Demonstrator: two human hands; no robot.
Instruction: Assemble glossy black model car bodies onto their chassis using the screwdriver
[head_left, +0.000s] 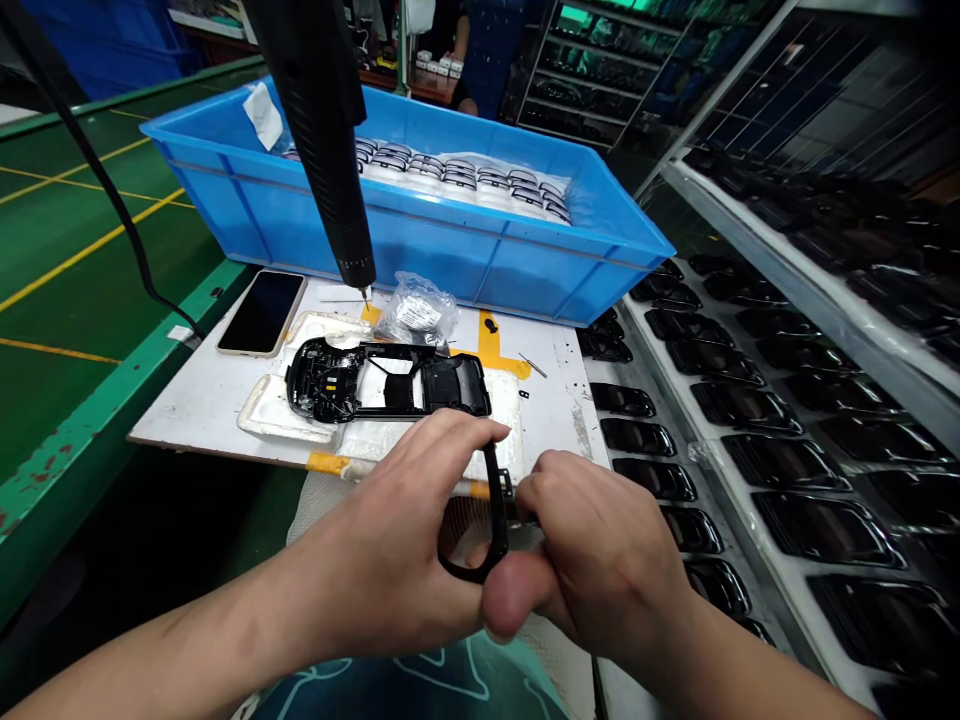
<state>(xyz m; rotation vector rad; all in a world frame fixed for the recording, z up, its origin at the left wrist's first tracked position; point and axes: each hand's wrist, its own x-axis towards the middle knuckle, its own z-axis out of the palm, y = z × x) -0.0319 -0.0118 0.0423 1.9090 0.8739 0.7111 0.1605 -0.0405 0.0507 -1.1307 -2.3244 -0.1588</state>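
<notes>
My left hand (382, 530) and my right hand (600, 550) together hold a thin black plastic phone frame (491, 520) upright above the front edge of a white work board (555, 400). The left fingers wrap its upper side, while the right fingers pinch its edge. Just beyond my hands, an open black phone chassis (386, 380) with exposed internals lies flat in a white moulded foam tray (289, 400). A small screw (532, 365) and other tiny parts lie on the board to its right.
An electric screwdriver (322, 130) hangs above the board, its bit near a clear bag of parts (416, 312). A dark-screened smartphone (262, 313) lies at the board's left. A blue crate (390, 240) holds stacked frames; racks of black phone parts (742, 410) fill the right.
</notes>
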